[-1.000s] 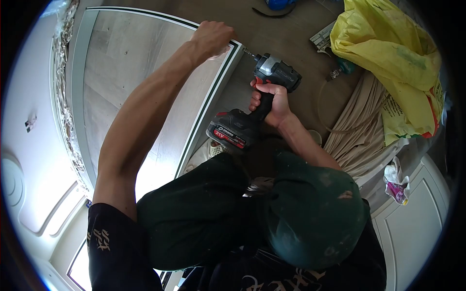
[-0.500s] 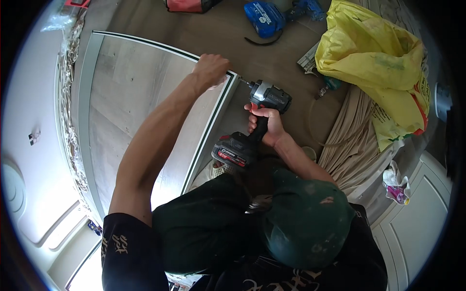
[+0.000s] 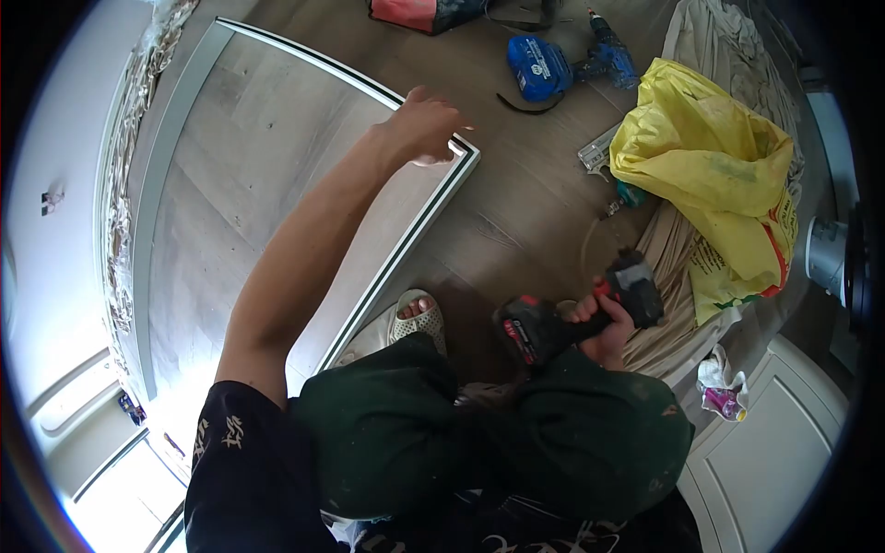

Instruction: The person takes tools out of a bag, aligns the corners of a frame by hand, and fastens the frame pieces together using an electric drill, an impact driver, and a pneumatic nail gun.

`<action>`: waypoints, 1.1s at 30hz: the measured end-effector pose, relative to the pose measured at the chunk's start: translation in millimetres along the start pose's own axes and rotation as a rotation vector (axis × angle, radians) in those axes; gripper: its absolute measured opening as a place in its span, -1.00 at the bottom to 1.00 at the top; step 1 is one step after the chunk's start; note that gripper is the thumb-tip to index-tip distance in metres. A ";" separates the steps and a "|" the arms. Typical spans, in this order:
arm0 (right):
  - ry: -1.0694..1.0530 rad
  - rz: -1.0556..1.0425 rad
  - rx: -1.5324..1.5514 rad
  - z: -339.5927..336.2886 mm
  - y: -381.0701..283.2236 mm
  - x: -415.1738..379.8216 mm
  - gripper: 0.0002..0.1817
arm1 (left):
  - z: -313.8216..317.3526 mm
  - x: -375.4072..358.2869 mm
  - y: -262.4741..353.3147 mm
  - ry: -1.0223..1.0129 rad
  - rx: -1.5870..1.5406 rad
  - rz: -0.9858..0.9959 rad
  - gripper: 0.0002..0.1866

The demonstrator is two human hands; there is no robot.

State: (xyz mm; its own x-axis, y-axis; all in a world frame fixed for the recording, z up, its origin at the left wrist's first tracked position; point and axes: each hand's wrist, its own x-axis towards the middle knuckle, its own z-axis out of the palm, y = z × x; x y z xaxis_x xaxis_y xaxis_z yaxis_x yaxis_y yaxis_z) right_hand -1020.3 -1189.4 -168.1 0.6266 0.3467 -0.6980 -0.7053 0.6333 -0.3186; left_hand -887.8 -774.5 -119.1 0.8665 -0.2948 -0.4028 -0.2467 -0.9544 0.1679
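My left hand [image 3: 426, 127] is closed around the corner of a pale metal frame [image 3: 403, 241] with a dark inner line. Some of its fingers are hidden behind the frame's edge. Lower right, my right hand [image 3: 604, 324] grips the handle of a black and red cordless driver [image 3: 632, 288], its battery pack pointing left. The driver is slightly blurred and stands apart from the frame, above my right knee.
A blue drill [image 3: 608, 57], a blue case [image 3: 537, 68] and a red bag [image 3: 406, 13] lie on the floor. To the right are a yellow bag [image 3: 701, 147], beige cloth [image 3: 666, 253], a green tool [image 3: 631, 194] and a white cabinet door [image 3: 770, 442].
My right hand has carried the driver away from the frame's corner, down and to the right. My left hand remains at the corner. The view has shifted, and my sandalled foot shows more.
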 end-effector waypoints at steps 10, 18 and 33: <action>0.435 -0.419 0.354 -202.6 -78.5 -115.8 -0.75 | 64.2 -53.6 39.0 0.509 -0.206 -0.068 -0.49; 0.526 -0.400 -0.058 -270.9 -28.5 -189.0 -0.74 | 82.5 -57.9 43.3 0.579 -0.087 -0.016 -0.49; 0.527 -0.220 -0.891 -307.8 20.4 -200.6 -0.70 | 79.1 -54.4 54.7 0.627 -0.064 -0.055 -0.55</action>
State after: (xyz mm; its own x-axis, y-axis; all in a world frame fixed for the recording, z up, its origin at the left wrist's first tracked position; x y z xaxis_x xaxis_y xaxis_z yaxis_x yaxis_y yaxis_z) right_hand -1262.4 -1459.0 -232.0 0.6977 -0.1929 -0.6899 -0.7162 -0.1650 -0.6781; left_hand -982.7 -814.3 -159.2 0.9716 -0.1435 0.1880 -0.1845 -0.9572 0.2230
